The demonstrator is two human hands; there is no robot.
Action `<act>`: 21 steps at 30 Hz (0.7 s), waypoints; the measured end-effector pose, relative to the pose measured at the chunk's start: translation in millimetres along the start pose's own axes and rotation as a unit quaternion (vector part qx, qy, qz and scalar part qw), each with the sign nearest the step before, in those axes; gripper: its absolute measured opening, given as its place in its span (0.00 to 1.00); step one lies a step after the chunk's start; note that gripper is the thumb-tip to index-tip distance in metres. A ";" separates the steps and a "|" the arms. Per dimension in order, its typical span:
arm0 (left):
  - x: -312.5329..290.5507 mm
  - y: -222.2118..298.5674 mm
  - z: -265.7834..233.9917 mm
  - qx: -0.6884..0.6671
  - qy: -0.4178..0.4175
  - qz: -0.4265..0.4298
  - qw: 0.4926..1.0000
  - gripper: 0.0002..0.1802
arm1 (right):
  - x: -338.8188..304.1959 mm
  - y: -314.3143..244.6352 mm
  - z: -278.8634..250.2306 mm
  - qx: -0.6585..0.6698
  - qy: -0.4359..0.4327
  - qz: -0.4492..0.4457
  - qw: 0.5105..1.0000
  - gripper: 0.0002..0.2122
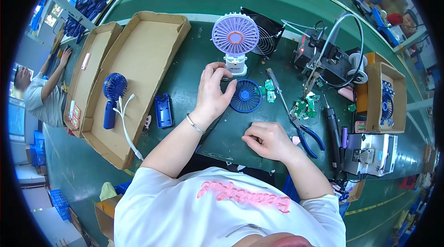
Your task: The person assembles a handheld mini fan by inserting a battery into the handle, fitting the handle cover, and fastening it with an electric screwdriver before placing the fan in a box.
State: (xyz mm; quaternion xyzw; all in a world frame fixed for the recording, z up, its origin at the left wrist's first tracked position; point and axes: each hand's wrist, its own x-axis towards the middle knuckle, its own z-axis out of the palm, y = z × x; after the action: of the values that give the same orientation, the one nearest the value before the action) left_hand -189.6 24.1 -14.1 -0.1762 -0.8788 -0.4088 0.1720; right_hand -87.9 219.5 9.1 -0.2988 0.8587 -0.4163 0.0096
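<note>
My left hand (214,91) lies over the middle of the bench, thumb and fingers apart. Its fingertips are by the white base of a purple desk fan (236,36); whether they touch it I cannot tell. Beside the thumb a round blue fan grille (246,96) lies flat. My right hand (269,141) rests nearer the bench edge with its fingers curled in; what they hold, if anything, is hidden. Small green circuit boards (305,107) lie in a loose group beyond it. Blue-handled pliers (309,138) and a screwdriver-like tool (276,83) are to its right.
Left stands a cardboard tray (138,39) holding a blue handheld fan (111,103) and white cable. A blue plastic shell (163,111) sits beside it. Rightward are a soldering stand with wire spool (356,67), black electric screwdriver (331,129) and box of parts (393,80). Another person works far left.
</note>
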 end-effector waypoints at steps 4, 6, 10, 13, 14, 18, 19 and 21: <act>0.5 -0.5 -6.1 -0.021 0.030 0.001 0.999 0.13 | 2.8 2.7 4.7 0.022 0.017 -0.033 0.999 0.04; -0.7 -2.7 -8.0 -0.016 0.052 0.012 0.998 0.14 | 4.3 -1.7 2.9 0.011 -0.006 -0.004 1.000 0.05; 1.9 -0.7 2.6 -0.045 0.055 0.003 0.997 0.19 | 0.1 -2.3 2.8 0.018 0.009 0.011 1.000 0.04; -5.2 2.7 -0.2 -0.057 0.060 -0.037 0.996 0.25 | -2.0 -8.6 6.7 0.020 0.015 0.023 0.999 0.03; -4.5 5.5 -3.3 -0.057 0.047 -0.051 0.996 0.26 | -2.5 -10.6 5.9 0.013 0.016 0.029 0.999 0.03; -6.1 -2.7 -5.5 -0.097 0.054 -0.103 0.988 0.32 | -3.9 -12.3 11.5 0.029 0.010 0.041 0.999 0.03; -1.7 -1.2 -9.1 -0.099 0.057 -0.104 0.988 0.32 | -2.6 -11.2 11.4 0.027 0.007 0.041 0.999 0.03; 3.1 -1.5 -18.3 -0.163 0.030 -0.173 0.971 0.34 | 1.2 -10.1 14.7 0.027 0.000 0.037 0.999 0.03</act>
State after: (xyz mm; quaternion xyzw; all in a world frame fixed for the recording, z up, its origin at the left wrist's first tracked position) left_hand -190.1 9.5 -2.7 -0.0345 -0.8119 -0.5752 0.0940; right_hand -79.9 203.7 7.1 -0.2666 0.8576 -0.4385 0.0331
